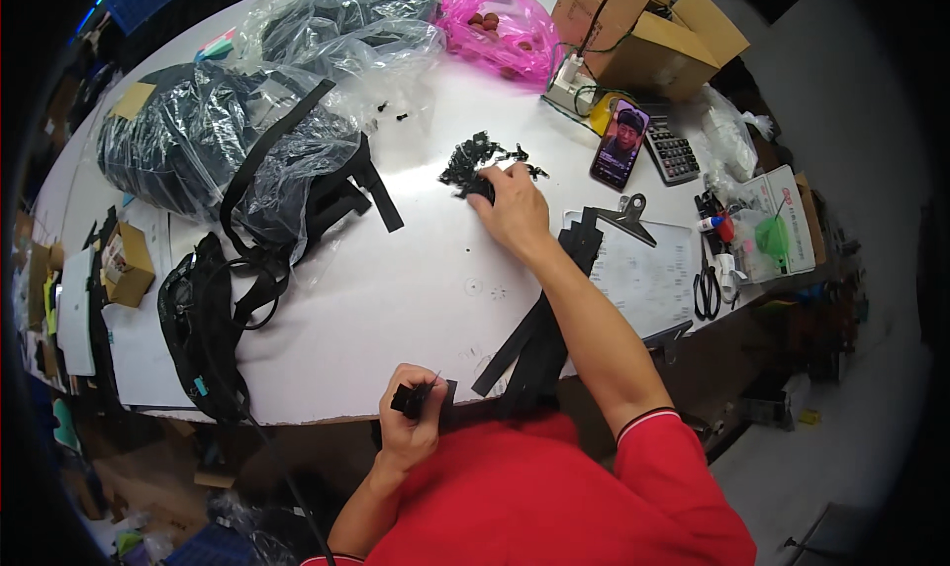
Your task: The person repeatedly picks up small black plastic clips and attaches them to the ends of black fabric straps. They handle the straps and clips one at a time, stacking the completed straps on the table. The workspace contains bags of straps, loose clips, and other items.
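Observation:
My left hand [409,418] is closed in front of my body at the table's near edge. It grips a bundle of black webbing straps [410,399], with a short flat end sticking out at the right. Stretched across the table, my right hand [517,210] has its fingers curled down onto a loose pile of small black plastic pieces [469,160]. What lies between its thumb and fingertips is too small to make out. Under my right forearm, long black strap lengths [534,338] run to the table's front edge.
A clipboard [633,269], scissors [707,291], phone [620,145] and calculator [673,152] lie at the right. Farther back are a pink bag [500,32] and a cardboard box [663,56]. Plastic-wrapped black goods [188,136] and a black strapped item [203,319] occupy the left.

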Available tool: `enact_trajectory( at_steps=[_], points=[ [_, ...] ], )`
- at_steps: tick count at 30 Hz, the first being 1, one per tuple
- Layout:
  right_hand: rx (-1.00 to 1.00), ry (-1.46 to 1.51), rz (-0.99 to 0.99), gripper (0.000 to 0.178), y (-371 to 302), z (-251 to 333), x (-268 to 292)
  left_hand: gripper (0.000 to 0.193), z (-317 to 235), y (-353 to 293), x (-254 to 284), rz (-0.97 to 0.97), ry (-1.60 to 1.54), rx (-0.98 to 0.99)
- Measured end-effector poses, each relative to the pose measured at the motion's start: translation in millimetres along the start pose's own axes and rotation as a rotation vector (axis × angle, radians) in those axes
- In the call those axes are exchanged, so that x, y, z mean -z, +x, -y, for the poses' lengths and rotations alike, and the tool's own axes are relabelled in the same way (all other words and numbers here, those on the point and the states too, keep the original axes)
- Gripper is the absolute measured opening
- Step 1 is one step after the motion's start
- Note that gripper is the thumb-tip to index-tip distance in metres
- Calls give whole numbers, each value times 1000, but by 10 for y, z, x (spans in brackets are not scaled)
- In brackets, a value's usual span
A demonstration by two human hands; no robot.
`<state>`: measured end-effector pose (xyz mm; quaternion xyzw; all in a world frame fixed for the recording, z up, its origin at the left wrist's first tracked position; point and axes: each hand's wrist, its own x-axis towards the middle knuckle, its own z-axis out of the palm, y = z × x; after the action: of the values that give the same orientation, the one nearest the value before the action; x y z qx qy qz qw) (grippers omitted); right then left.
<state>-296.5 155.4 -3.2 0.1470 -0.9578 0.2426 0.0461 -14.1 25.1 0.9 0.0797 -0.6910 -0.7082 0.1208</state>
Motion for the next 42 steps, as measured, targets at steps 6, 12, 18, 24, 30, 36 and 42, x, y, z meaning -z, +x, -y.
enact_trajectory(
  at_steps=[6,12,18,24,30,36,42],
  points=[
    [206,319,91,14,-550,143,-17,6,-38,16,34,22,-8,21],
    [265,413,-35,10,-667,107,156,3,-50,30,58,28,-144,118],
    [104,458,90,9,-694,5,296,9,-59,56,71,34,-230,237],
    [-56,697,98,8,-810,-52,352,13,-4,61,65,26,-253,196],
    [-556,1632,426,26,-1303,-60,483,13,-4,57,41,54,-288,303],
    [-538,1606,489,31,-1711,61,549,12,-103,78,-10,78,-289,318],
    [-366,1512,474,32,-1880,144,641,12,-147,63,-48,77,-288,291]
  ],
)
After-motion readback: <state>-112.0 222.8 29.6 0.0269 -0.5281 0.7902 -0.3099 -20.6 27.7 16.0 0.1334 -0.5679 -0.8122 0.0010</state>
